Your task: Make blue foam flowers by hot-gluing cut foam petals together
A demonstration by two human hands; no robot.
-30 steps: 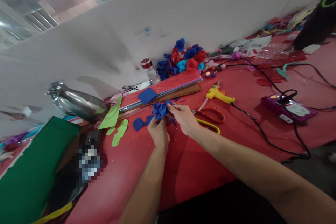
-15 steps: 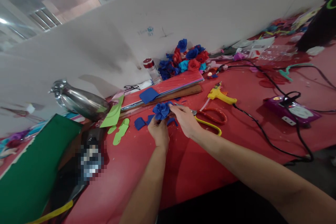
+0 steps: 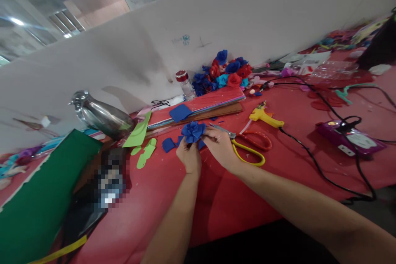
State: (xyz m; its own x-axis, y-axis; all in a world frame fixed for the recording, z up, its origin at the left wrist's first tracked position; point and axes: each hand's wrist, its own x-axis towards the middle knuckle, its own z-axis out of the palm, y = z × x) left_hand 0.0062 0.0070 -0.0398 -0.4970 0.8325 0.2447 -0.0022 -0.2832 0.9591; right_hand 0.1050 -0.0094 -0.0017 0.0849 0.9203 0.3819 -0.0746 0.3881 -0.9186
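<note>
A blue paper flower (image 3: 193, 131) is pinched from below by my left hand (image 3: 188, 156). My right hand (image 3: 220, 145) grips its right side with closed fingers. Both hands hover just above the red table (image 3: 235, 198). Small blue paper scraps (image 3: 168, 144) lie on the table to the left of the flower. A blue square of paper (image 3: 180, 112) rests on a stack of coloured sheets (image 3: 210, 101) behind it.
Scissors (image 3: 250, 148) with yellow and red handles lie right of my hands, near a yellow glue gun (image 3: 264, 116) with a black cord. A heap of finished paper flowers (image 3: 224, 72) sits by the wall. A steel jug (image 3: 100, 116), green sheet (image 3: 40, 198) and purple device (image 3: 351, 138) also stand around.
The flower has been turned and pressed into a rounder shape between my hands. My right hand moved closer against it. The view shifted slightly.
</note>
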